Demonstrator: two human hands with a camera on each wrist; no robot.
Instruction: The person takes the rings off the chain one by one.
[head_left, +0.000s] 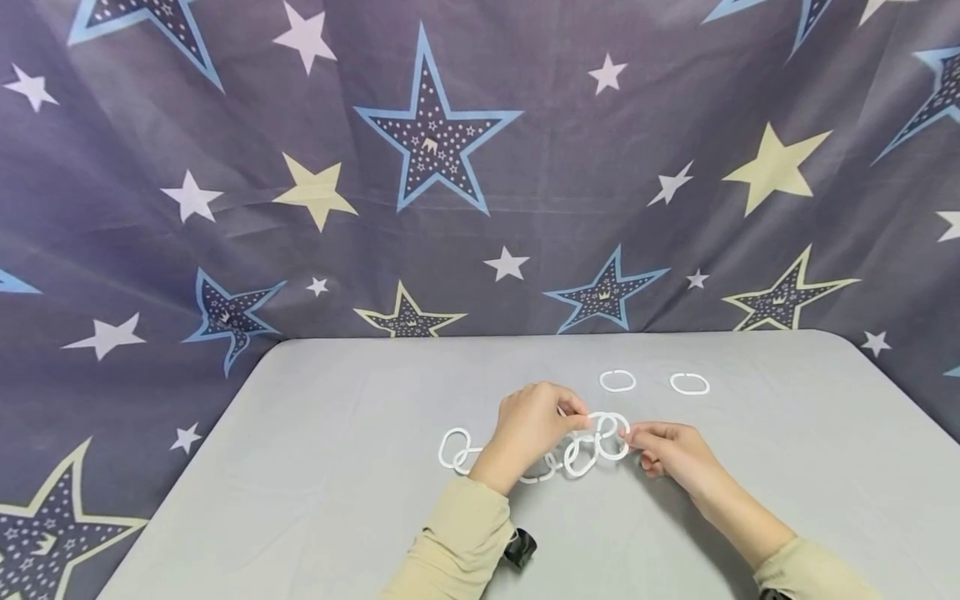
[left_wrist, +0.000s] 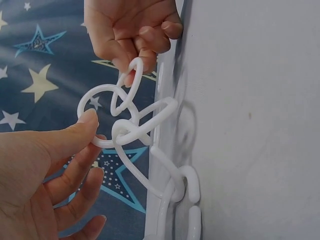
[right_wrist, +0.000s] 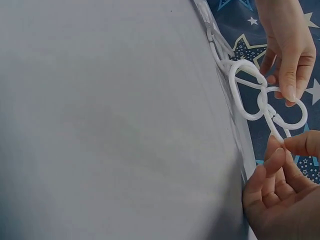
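White plastic oval links, each with a small gap in its side, hang together as a chain. In the head view my left hand (head_left: 531, 427) is over the middle of it, and between thumb and index finger it pinches one link (left_wrist: 100, 88). My right hand (head_left: 678, 457) pinches the end link (left_wrist: 135, 89) with its fingertips; that link passes through the one in my left hand. Both held links are raised off the table. The rest of the chain runs down to the left, ending in a far link (head_left: 441, 450), partly hidden behind my left hand and wrist.
Two loose white links lie further back on the grey-covered table (head_left: 337, 500): a left one (head_left: 618, 391) and a right one (head_left: 690, 393). Behind the table's far edge hangs a dark curtain (head_left: 525, 192) with stars. A black strap piece (head_left: 520, 548) is at my left cuff.
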